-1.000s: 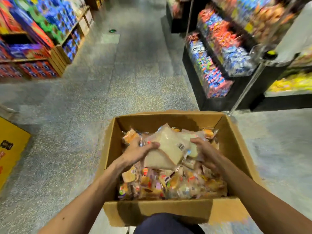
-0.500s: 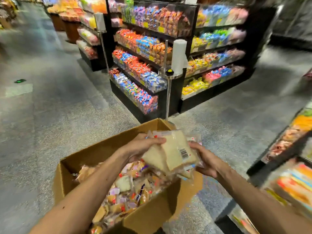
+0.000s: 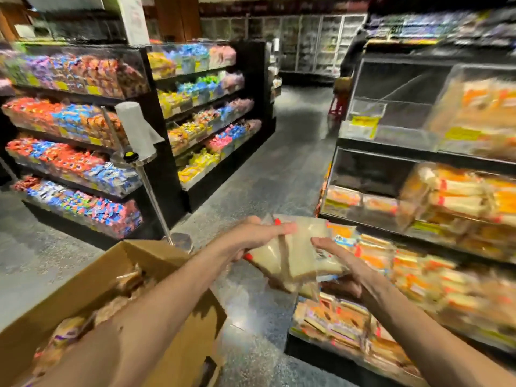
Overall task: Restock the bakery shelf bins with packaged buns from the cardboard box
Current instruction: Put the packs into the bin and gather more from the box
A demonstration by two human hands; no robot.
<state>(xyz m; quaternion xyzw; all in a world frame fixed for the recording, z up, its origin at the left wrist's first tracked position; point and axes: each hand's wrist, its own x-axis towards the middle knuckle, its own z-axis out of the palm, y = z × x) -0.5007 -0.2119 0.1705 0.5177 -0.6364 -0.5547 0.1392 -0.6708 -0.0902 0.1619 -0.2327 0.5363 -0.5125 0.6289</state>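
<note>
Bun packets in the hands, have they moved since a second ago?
Yes. The bun packets have come up out of the cardboard box and rightward past its right edge. They are now over the floor near the bakery shelf.

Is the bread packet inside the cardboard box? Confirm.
No: left hand and right hand hold the bread packet outside the cardboard box.

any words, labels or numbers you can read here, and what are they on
Nothing can be read; the frame is motion-blurred.
White sign at the top left: print blurred.
Yellow price tags on the bakery shelf: blurred.
Dark-printed label on the held packaged buns: blurred.
</note>
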